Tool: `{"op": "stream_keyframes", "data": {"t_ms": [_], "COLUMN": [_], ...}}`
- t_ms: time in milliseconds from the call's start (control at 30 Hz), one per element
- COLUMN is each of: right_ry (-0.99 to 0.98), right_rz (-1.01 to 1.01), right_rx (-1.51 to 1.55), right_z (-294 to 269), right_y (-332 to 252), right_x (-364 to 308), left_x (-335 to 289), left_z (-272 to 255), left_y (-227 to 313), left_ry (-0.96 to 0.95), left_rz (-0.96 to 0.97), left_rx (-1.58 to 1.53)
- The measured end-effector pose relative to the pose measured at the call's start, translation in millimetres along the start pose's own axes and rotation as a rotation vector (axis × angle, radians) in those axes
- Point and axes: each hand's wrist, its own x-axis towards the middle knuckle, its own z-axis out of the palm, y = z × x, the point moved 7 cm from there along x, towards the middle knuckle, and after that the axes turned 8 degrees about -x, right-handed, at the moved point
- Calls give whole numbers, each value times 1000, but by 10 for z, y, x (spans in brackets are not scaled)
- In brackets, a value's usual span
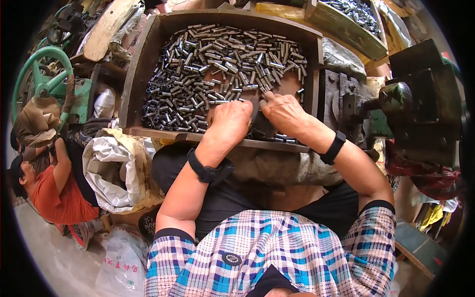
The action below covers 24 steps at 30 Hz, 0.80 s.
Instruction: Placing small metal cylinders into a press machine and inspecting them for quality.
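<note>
A shallow wooden tray (134, 89) in front of me holds a heap of short metal tubes (232, 54), shiny grey to dark. Over its near part, my left hand (231, 120) is closed, fingers bent in among the tubes; whatever they grip is hidden. Close to its right, my right hand (284, 113) has its fingers curled and pressed together, and its fingertips hide any piece between them. Between the two hands lies a dark patch near the tray's front edge. Each wrist wears a black band.
On the right stands a dark metal machine (413, 104). To the left are a green handwheel (42, 74) and an open white sack (111, 171); a person in an orange shirt (64, 195) is beyond. A second wooden box (346, 24) of metal parts sits at the far right.
</note>
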Motion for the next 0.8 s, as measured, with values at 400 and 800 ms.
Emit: {"op": "stream_keyframes", "data": {"t_ms": [400,800], "right_ry": [294,287], "right_rz": [403,786], "right_rx": [611,1597], "right_z": [-364,20], "right_y": [266,569], "right_x": [-914,-1216], "left_x": [2,145], "left_z": [-24,436], "left_y": [220,408], "left_ry": [123,-193], "left_rz": [102,-234], "left_rx": [15,-1441]}}
